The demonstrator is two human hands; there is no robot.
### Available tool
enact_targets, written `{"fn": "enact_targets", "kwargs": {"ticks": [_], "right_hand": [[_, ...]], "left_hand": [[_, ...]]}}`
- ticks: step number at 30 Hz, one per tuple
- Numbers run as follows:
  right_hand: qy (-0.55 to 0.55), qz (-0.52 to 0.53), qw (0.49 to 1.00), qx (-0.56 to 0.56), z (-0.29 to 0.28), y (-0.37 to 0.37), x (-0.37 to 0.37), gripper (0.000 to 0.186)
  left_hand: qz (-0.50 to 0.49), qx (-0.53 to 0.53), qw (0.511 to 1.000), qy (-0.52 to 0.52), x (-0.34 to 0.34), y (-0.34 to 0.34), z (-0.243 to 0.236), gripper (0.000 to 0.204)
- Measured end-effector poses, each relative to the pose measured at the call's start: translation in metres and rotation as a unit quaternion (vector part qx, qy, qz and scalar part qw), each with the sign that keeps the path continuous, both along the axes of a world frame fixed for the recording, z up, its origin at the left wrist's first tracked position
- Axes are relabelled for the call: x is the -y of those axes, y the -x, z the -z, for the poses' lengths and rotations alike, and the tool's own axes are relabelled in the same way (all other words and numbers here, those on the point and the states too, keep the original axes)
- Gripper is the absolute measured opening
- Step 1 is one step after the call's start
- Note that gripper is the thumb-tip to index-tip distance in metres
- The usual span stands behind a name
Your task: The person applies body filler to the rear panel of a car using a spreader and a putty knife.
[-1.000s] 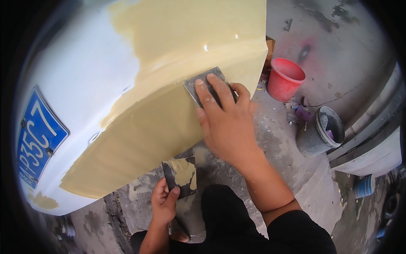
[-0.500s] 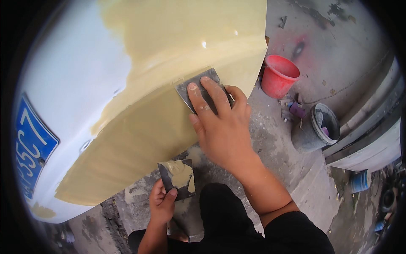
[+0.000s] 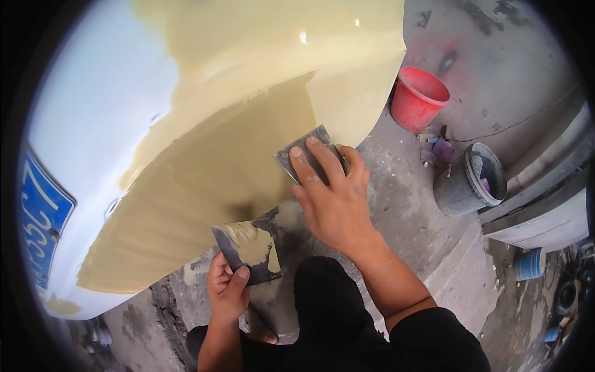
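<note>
Yellowish body filler [image 3: 204, 167] covers a broad curved area of the white car bumper [image 3: 105, 93], darker and fresher-looking low down. My right hand [image 3: 338, 201] is closed on a thin dark putty spreader [image 3: 291, 162], its fingers pressed on the back of the blade, which lies at the lower right part of the filler. Down near the bumper's lower edge, my left hand [image 3: 229, 291] holds a dark flat plate [image 3: 266, 274] by its corner, thumb on top. A lump of the same yellowish filler [image 3: 248, 240] sits smeared over that plate.
A red bucket [image 3: 420, 99] and a grey bucket [image 3: 469, 180] stand on the concrete floor at the right. Behind them lies a white panel [image 3: 539, 223], with a blue can [image 3: 530, 265] beside it. A blue licence plate [image 3: 46, 214] is fixed at the bumper's left.
My right hand has drawn the spreader downward, leaving a darker smooth strip of filler above it. My left hand has moved slightly left and up with the plate. The view has shifted a little.
</note>
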State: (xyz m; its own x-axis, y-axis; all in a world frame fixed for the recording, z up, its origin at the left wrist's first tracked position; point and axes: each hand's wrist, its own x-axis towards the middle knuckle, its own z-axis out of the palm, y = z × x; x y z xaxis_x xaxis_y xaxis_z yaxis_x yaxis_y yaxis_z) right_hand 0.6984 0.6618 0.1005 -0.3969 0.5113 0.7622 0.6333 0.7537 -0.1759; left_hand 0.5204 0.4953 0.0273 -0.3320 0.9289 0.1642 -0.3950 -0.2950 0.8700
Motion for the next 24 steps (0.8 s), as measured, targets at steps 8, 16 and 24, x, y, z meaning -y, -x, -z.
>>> {"fn": "enact_targets", "kwargs": {"ticks": [8, 16, 24], "right_hand": [[0.021, -0.012, 1.0, -0.001, 0.057, -0.007, -0.002, 0.055], [0.026, -0.017, 0.999, -0.021, 0.113, -0.009, -0.008, 0.051], [0.018, -0.028, 0.999, -0.04, 0.154, -0.006, -0.016, 0.048]], "left_hand": [[-0.026, -0.014, 0.999, -0.024, 0.005, 0.001, 0.006, 0.045], [-0.047, -0.007, 0.998, -0.033, 0.008, -0.005, 0.006, 0.048], [-0.046, 0.012, 0.999, -0.019, 0.009, -0.018, -0.001, 0.053]]}}
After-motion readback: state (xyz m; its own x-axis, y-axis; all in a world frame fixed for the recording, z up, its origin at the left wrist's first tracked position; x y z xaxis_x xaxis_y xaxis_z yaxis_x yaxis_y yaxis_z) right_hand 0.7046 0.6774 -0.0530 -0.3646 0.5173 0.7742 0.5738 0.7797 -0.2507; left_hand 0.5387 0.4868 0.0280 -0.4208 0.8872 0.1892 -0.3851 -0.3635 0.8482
